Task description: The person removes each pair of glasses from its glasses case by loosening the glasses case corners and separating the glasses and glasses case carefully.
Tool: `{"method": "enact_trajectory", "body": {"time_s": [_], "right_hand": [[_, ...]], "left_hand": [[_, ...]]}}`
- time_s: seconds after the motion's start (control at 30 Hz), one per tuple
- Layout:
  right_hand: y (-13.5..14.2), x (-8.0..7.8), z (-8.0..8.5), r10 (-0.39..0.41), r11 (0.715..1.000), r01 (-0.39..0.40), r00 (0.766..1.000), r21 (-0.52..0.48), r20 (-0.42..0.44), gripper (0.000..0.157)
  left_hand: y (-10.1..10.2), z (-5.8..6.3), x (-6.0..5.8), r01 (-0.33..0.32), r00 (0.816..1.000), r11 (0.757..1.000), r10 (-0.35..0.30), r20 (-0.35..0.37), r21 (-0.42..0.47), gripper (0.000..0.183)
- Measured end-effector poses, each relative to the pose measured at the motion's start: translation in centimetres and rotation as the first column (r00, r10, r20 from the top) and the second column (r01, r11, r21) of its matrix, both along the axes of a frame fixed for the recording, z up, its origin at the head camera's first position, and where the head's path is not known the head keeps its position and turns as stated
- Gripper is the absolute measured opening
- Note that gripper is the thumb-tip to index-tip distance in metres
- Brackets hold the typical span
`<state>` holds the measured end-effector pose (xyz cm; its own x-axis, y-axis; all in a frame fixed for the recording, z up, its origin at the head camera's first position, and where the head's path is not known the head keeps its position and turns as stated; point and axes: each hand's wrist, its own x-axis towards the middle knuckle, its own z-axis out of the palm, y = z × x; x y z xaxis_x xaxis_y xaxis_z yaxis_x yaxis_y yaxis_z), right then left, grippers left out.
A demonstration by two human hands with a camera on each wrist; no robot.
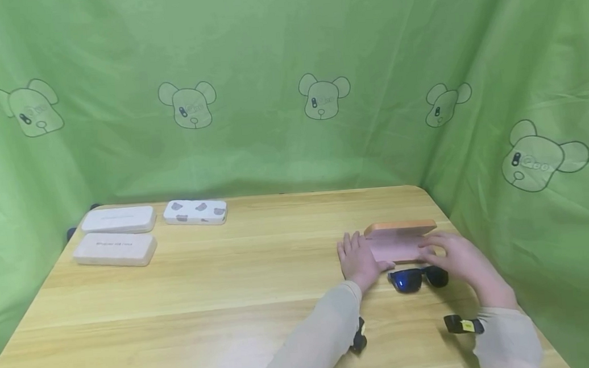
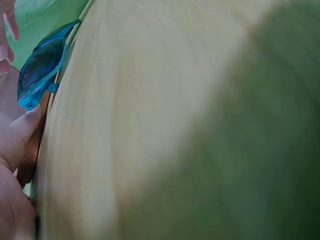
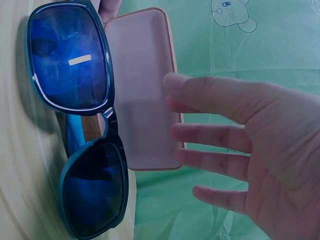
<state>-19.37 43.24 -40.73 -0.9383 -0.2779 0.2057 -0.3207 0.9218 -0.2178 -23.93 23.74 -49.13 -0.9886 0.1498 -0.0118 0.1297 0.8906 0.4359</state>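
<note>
An orange glasses case with a pink lining stands with its lid raised at the right of the table. My left hand rests against the case's left end, fingers spread and straight, the thumb along its front edge. My right hand is at the case's right end; in the right wrist view its extended fingers overlap the lid's edge and hold nothing. Dark sunglasses with blue mirrored lenses lie just in front of the case, between the two hands. The left thumb shows close to the sunglasses in the left wrist view.
Two pale cases, a whitish one and a beige one, lie at the table's far left. Beside them is a white case with grey patches. Green curtain with bear outlines surrounds the wooden table.
</note>
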Motion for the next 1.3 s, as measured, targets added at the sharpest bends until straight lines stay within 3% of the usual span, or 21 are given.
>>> {"method": "enact_trajectory", "body": {"time_s": [0.4,0.67,0.97,1.3], "right_hand": [[0.1,-0.6,-0.2,-0.011,0.997,0.003,0.995,-0.074,-0.102,0.03],[0.0,-2.1,-0.2,-0.045,0.991,0.037,0.997,-0.126,-0.065,0.04],[0.1,-3.9,-0.1,-0.083,0.992,0.085,0.996,-0.089,0.028,0.054],[0.7,-6.4,-0.2,-0.04,0.997,0.045,0.996,-0.064,0.078,0.056]], "left_hand": [[-0.1,0.2,0.5,0.006,1.0,1.0,-0.006,-0.018,-0.003,0.107],[0.0,0.0,0.3,0.002,1.0,1.0,-0.003,-0.023,-0.024,0.108],[0.1,-0.1,0.3,0.007,1.0,1.0,-0.007,-0.016,-0.016,0.108],[0.0,0.1,0.2,0.0,1.0,1.0,0.0,-0.012,-0.017,0.108]]}}
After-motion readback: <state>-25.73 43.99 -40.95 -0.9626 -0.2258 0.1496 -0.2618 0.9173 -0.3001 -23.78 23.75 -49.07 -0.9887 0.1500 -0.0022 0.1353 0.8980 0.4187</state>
